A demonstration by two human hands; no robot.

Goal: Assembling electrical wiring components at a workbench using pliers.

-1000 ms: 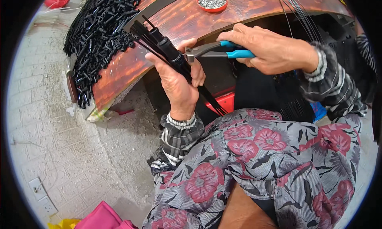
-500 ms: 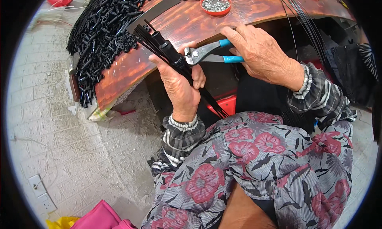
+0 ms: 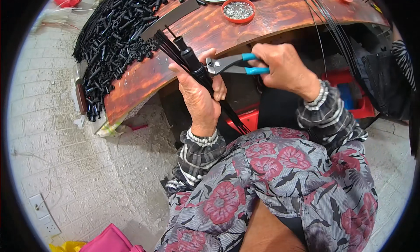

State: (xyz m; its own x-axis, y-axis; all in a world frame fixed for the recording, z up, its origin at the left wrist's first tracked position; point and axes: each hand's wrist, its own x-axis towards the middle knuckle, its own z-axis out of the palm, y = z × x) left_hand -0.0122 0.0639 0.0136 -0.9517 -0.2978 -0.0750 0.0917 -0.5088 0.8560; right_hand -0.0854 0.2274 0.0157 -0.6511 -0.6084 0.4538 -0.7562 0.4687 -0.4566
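Observation:
My left hand is closed around a bundle of thin black rods or wires fitted with black cylindrical sleeves. The bundle slants from the tabletop side down toward my lap. My right hand grips blue-handled pliers, their handles a little apart. The metal jaws meet the side of the lower black sleeve, right by my left fingers. A thin pale strand shows at the jaws; what exactly they pinch is too small to tell.
Along the curved wooden table lies a big heap of black tubular parts. A flat metal strip rests beside it. Behind stands a red dish of small metal bits. Long black wires overhang the edge at right; a red stool is below.
My right hand has closed further on the plier handles and its forearm has shifted left. The bundle in my left hand has tipped slightly more upright.

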